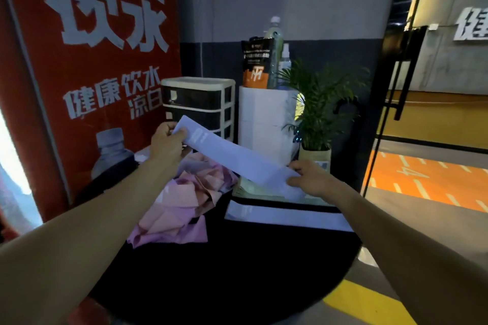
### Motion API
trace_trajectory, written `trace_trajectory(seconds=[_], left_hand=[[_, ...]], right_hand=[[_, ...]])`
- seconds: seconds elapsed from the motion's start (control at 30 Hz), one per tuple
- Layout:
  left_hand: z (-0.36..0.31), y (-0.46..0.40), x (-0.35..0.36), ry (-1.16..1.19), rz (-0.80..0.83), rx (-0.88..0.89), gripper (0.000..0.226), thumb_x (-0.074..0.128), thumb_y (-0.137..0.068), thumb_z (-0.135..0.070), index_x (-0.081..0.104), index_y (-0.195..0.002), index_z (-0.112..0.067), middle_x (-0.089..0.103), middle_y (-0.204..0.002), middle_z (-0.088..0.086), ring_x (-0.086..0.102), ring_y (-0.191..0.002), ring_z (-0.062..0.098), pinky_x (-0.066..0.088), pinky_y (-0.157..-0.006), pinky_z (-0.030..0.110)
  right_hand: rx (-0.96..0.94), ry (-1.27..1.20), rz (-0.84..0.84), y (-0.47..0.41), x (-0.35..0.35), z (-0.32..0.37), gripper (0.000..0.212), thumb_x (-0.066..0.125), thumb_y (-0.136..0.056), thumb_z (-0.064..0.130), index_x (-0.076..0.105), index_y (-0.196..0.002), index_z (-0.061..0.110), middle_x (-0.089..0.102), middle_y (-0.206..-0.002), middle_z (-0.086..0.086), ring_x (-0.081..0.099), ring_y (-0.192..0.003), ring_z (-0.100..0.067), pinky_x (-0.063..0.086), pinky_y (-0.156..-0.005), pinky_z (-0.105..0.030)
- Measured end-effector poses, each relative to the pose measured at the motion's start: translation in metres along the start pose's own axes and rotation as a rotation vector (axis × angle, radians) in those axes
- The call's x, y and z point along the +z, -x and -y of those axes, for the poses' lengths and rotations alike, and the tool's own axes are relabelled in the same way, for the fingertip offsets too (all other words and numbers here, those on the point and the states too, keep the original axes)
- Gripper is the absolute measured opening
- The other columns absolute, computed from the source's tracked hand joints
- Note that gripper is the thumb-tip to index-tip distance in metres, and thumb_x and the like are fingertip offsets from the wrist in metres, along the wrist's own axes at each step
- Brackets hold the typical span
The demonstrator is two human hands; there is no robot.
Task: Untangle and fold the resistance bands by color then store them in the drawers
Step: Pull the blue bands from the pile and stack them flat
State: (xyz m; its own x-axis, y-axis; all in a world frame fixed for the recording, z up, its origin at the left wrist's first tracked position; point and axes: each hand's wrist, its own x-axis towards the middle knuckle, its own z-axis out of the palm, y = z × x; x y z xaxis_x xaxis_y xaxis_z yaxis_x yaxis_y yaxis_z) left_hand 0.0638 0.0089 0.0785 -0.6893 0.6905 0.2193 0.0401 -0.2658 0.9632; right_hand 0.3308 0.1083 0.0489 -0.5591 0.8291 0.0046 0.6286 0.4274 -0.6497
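Hands, left (166,144) and right (311,177), each grip an end of the lavender band (237,157) above the black table (237,272)

One head-worn view looks forward and down from close above the near edge of a round black table (237,272); it faces a far drawer unit (198,105), with a red poster (87,87) at left.
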Motion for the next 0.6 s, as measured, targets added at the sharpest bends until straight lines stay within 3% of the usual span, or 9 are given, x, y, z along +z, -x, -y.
trace_trajectory(seconds=[0.13,0.3,0.37,0.47,0.53,0.6], left_hand=[[0.026,0.013,0.020,-0.023,-0.022,-0.067,0.012,0.041,-0.094,-0.001,0.048,-0.088,-0.008,0.049,-0.087,0.005,0.050,-0.077,0.018,0.050,-0.065,0.031],[0.059,0.023,0.034,-0.091,-0.035,-0.156,0.014,0.044,-0.091,-0.004,0.052,-0.103,-0.006,0.051,-0.075,0.009,0.052,-0.068,0.024,0.045,-0.060,0.031],[0.072,0.033,0.039,-0.112,0.001,-0.236,0.010,0.044,-0.092,-0.006,0.051,-0.099,-0.009,0.054,-0.077,0.010,0.054,-0.066,0.024,0.046,-0.060,0.033],[0.094,0.039,0.043,-0.241,0.039,-0.206,0.010,0.051,-0.086,-0.009,0.058,-0.093,-0.008,0.061,-0.089,0.016,0.060,-0.080,0.031,0.054,-0.076,0.043],[0.111,0.036,0.044,-0.429,0.068,-0.130,0.024,0.055,-0.080,-0.016,0.061,-0.103,-0.008,0.064,-0.104,0.019,0.061,-0.093,0.034,0.051,-0.088,0.050],[0.123,0.038,0.048,-0.591,0.069,-0.046,0.019,0.055,-0.083,-0.011,0.061,-0.099,-0.004,0.064,-0.103,0.021,0.059,-0.097,0.037,0.048,-0.090,0.048]], right_hand=[[0.123,-0.095,-0.118,0.017,-0.006,-0.029,0.009,0.049,-0.094,0.010,0.051,-0.088,0.005,0.041,-0.074,-0.008,0.042,-0.071,-0.022,0.028,-0.058,-0.029],[0.234,-0.474,-0.390,0.032,0.000,-0.074,0.028,0.060,-0.090,0.009,0.043,-0.067,0.005,0.038,-0.068,-0.012,0.039,-0.065,-0.022,0.034,-0.061,-0.033],[0.276,-0.453,-0.504,0.036,0.002,-0.087,0.030,0.066,-0.086,0.014,0.045,-0.067,0.006,0.036,-0.064,-0.013,0.039,-0.061,-0.023,0.037,-0.061,-0.030],[0.319,-0.315,-0.577,0.042,0.004,-0.098,0.036,0.067,-0.086,0.020,0.046,-0.060,0.005,0.036,-0.058,-0.013,0.034,-0.050,-0.018,0.029,-0.047,-0.025],[0.318,-0.287,-0.609,0.043,0.005,-0.102,0.027,0.066,-0.086,0.018,0.058,-0.069,-0.001,0.045,-0.067,-0.016,0.039,-0.056,-0.018,0.028,-0.051,-0.029],[0.324,-0.267,-0.635,0.043,0.008,-0.105,0.026,0.066,-0.086,0.016,0.062,-0.079,-0.008,0.052,-0.074,-0.018,0.045,-0.066,-0.021,0.030,-0.060,-0.027]])
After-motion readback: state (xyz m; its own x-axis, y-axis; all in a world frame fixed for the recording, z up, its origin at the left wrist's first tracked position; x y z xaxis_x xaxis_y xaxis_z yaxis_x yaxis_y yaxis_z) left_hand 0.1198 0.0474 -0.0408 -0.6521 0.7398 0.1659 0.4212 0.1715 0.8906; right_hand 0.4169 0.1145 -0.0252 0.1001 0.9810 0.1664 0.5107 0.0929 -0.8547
